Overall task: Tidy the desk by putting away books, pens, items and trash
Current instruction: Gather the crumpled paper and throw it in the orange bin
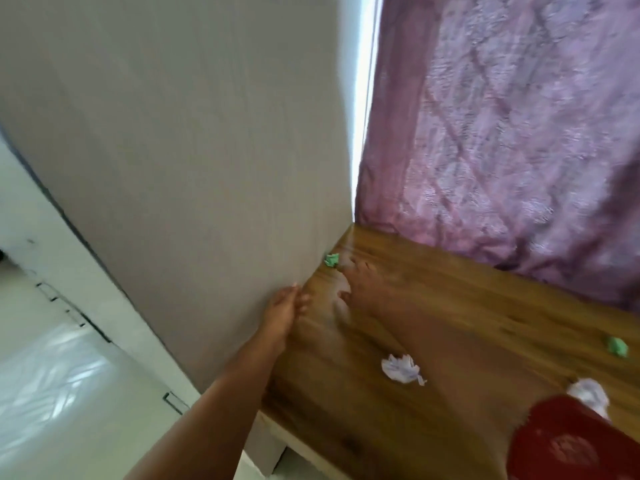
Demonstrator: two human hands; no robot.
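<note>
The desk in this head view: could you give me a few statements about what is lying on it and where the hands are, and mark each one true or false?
1. A green paper scrap lies in the far corner where the wall meets the wooden desk. True.
2. The curtain behind the desk is blue. False: it is purple.
3. A crumpled white paper lies on the desk. True.
4. The left hand holds a pen. False: it holds nothing, and lies at the desk's edge by the wall.
5. The right hand reaches toward the far corner, motion-blurred. True.
6. Only one green scrap shows. False: a second green scrap lies at the right.
</note>
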